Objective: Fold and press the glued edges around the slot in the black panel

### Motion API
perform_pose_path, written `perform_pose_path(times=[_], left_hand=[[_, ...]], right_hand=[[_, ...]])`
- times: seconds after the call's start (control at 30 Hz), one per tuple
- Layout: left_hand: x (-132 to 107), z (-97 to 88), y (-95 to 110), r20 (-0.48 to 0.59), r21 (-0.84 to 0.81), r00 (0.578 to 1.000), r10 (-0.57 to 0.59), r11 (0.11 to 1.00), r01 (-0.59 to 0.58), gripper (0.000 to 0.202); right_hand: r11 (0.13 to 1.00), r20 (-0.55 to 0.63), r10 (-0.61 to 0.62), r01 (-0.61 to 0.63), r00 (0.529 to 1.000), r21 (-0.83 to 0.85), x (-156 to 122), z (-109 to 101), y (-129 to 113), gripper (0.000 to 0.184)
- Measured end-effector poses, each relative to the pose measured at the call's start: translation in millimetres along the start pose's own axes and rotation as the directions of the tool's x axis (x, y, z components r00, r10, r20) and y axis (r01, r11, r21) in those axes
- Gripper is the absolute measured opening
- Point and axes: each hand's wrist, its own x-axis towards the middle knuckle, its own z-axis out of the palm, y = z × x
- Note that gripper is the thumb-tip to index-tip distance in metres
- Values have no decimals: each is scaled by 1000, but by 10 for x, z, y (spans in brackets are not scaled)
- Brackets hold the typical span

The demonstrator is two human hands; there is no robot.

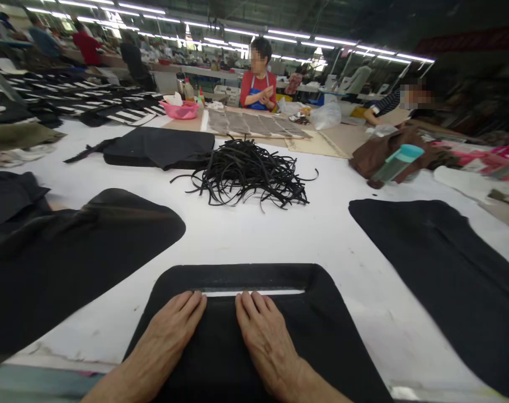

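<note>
A black fabric panel [313, 336] with rounded top corners lies on the white table in front of me. Near its upper edge runs a long narrow slot [275, 292], with white showing along it. My left hand [170, 322] presses down at the slot's left end, its fingers held together and bent over the lower lip. Beside it, my right hand [267, 333] has its fingertips on the same lip near the middle. Both thumbs are hidden, and the fingers close on the edge of the panel.
A tangled heap of black strips [254, 170] lies ahead, beside a stack of black pieces [154, 146]. Large black panels lie left [90, 246] and right [439, 263]. A teal-lidded bottle [399, 162] and a pink basket [179, 110] stand farther off. A person [258, 84] faces me across the table.
</note>
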Motion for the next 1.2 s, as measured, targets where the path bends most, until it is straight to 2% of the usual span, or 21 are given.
perform_pose_path(times=[0.13,0.2,0.3,0.4,0.47,0.53,0.67,0.77,0.9,1.03,1.13,1.2], left_hand=[[36,-60,-10,79,-52,996,-27,998,31,59],[34,-68,-12,79,-97,996,-42,994,50,60],[6,-48,-32,46,-209,995,-85,973,93,56],[-17,-21,-72,-47,-348,985,-165,927,139,45],[3,-17,-109,-112,-412,962,-248,893,182,36],[60,-28,-153,-106,-468,947,-305,855,223,31],[204,-45,-255,-25,-546,953,-301,803,239,31],[253,-24,-306,-17,-551,951,-308,797,248,32],[253,10,-315,-23,-571,938,-345,775,271,33],[262,23,-307,-23,-596,924,-382,747,294,32],[283,11,-316,-21,-610,920,-390,735,298,31],[295,-6,-327,-22,-614,920,-392,731,297,30]], right_hand=[[998,-34,38,-40,999,-52,-241,-50,280,49],[996,-41,52,-55,998,-70,-379,-60,433,52],[990,-32,97,-100,995,-96,-533,-77,631,47],[981,-46,159,-163,986,-105,-522,-135,708,39],[980,-67,176,-181,982,-80,-391,-197,651,39],[986,-64,167,-167,984,-8,-172,-255,509,37],[974,18,105,-106,994,201,346,-261,135,19],[973,42,45,-53,998,225,612,-146,-41,12],[987,29,-24,19,999,162,731,-4,-84,12],[991,21,-75,72,997,109,750,31,-64,13],[991,-23,-115,116,993,68,758,62,-73,14],[982,-65,-187,188,980,11,758,96,-89,14]])
